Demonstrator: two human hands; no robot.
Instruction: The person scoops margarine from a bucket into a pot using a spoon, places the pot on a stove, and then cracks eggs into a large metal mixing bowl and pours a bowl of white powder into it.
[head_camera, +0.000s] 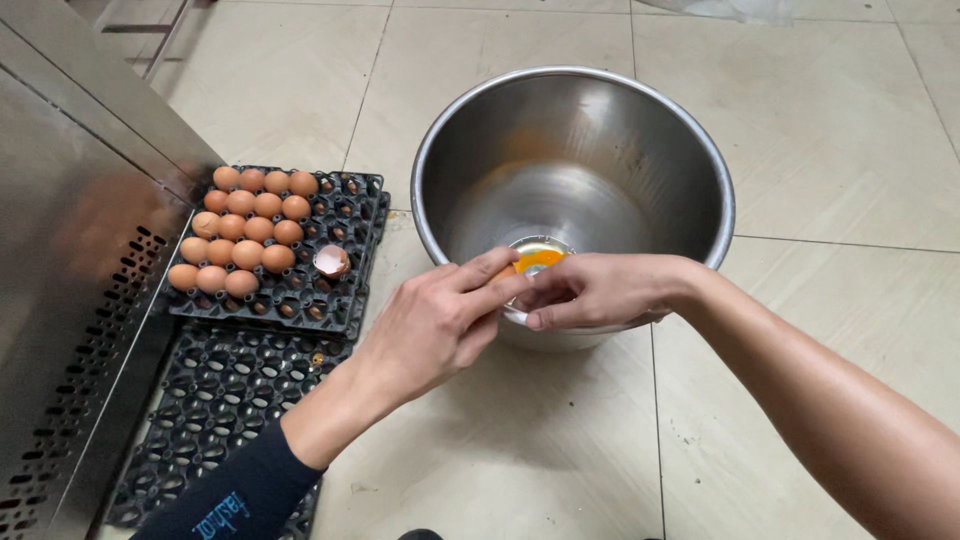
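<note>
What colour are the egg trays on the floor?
Black. The egg trays show best in the head view, left of the steel bowl.

The person's left arm wears a long sleeve (245, 495) of dark navy cloth, close-fitting and reaching down to just above the wrist. A small light-blue marking is printed along the sleeve near the lower edge of the view. The left hand (435, 320) is uncovered, with no glove, ring or watch showing. The right arm is uncovered as far as it can be seen, and the right hand (600, 290) is ungloved too, with short nails.
</note>
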